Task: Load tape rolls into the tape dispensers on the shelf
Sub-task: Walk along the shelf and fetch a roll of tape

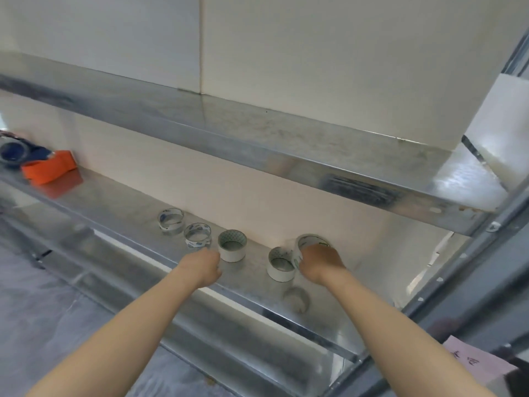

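Several tape rolls stand in a row on the metal shelf (120,207). Two thin rolls with blue print (171,219) (197,234) are on the left, then a thicker white roll (232,245), another white roll (280,264) and a tilted roll (310,242) at the right. My right hand (322,263) grips the tilted roll at its near rim. My left hand (203,266) is curled just left of the thicker white roll; whether it touches the roll is unclear. Far left on the shelf lie an orange tape dispenser (48,167) and a dark blue one (15,151).
An upper metal shelf (257,150) overhangs the rolls. A grey upright post (458,299) runs diagonally at the right, with a pink note (475,359) beside it. The shelf's front lip (286,313) lies under my wrists. Plastic-covered floor shows at lower left.
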